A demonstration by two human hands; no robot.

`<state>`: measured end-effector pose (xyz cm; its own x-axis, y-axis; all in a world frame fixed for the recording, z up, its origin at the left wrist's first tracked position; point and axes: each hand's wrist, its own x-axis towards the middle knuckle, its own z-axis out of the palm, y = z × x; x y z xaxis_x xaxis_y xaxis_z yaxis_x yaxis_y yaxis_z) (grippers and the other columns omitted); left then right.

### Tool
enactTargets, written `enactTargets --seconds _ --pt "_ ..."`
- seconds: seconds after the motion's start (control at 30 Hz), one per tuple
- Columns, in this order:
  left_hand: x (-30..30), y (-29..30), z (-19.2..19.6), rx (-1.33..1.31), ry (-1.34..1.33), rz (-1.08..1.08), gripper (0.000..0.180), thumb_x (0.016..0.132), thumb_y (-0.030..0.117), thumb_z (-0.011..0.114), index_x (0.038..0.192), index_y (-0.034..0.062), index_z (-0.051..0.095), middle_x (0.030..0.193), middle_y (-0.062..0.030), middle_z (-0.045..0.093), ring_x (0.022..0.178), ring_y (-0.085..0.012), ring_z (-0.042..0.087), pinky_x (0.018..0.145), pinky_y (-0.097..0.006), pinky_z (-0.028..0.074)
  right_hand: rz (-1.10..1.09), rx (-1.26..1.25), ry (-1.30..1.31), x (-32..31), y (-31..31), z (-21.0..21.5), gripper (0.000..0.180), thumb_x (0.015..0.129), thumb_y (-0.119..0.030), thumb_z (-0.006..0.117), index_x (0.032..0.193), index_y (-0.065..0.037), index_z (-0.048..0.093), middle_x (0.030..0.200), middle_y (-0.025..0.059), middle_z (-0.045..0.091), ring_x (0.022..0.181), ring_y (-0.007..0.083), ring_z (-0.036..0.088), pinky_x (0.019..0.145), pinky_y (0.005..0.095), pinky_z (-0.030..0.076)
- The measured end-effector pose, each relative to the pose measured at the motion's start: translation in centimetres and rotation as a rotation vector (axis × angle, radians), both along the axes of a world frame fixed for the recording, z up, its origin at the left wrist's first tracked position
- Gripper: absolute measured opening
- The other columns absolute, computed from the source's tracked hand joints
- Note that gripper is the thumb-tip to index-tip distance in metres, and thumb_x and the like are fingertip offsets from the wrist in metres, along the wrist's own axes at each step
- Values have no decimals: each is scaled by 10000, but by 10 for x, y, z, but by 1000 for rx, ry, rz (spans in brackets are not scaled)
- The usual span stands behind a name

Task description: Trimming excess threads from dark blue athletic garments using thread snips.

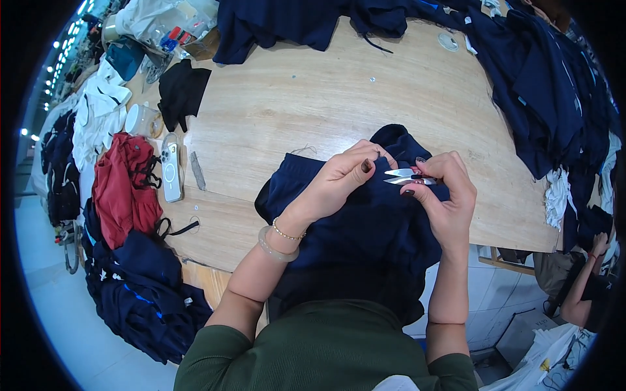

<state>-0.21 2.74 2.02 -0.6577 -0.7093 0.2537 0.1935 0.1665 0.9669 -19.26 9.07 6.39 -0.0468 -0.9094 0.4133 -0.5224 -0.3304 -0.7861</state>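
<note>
A dark navy garment [365, 215] lies across my lap and over the near edge of the table. My left hand [349, 173] is closed at its upper part, thumb and fingers pinched together; whatever thin bit sits between the fingertips is too small to make out. Just to the right, my right hand [447, 189] grips a small pair of thread snips [409, 176]. Their two silver blades are spread apart and point left toward my left fingertips, above the navy cloth. A little red shows at the handle, which my fingers mostly hide.
A phone [171, 171] lies left on the wooden table [274, 111], near a red garment [127, 186], a clear plastic cup [143, 121] and black cloth [184, 94]. Navy garments [528, 85] pile up along the far and right edges. A co-worker's arm [583, 287] shows at lower right.
</note>
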Motion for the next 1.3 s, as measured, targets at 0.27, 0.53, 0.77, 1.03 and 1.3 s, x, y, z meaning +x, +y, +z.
enactTargets --seconds 0.27,0.53,0.77,1.03,1.3 --pt "-2 1 6 9 -4 18 429 993 360 398 917 -3 613 969 -66 616 967 -221 483 954 -322 343 -16 154 -823 0 2 -4 228 749 -54 756 916 12 614 892 36 597 789 94 543 734 233 452" --pt "-2 1 4 34 -20 24 503 996 423 346 912 16 628 937 -68 616 937 -193 532 990 -346 318 -132 101 -358 -21 14 -5 176 750 -60 755 826 30 625 744 38 594 718 96 544 645 215 415" --pt "-2 3 3 68 3 31 400 998 342 401 921 22 629 976 -56 618 989 -202 487 961 -321 333 -52 78 -71 -1 12 9 209 659 -66 777 750 47 626 676 97 592 645 201 544 602 277 428" --pt "-3 2 1 70 27 12 395 995 338 412 911 14 620 962 -60 610 980 -210 481 953 -321 338 -31 36 -5 3 8 8 247 645 -121 795 744 35 631 681 81 602 645 199 545 587 285 424" --pt "-3 0 4 27 19 1 378 993 313 424 893 -9 596 1003 -64 575 965 -225 461 950 -322 336 55 -7 -70 2 9 -1 183 712 -51 754 825 30 634 755 63 628 693 152 556 615 268 432"
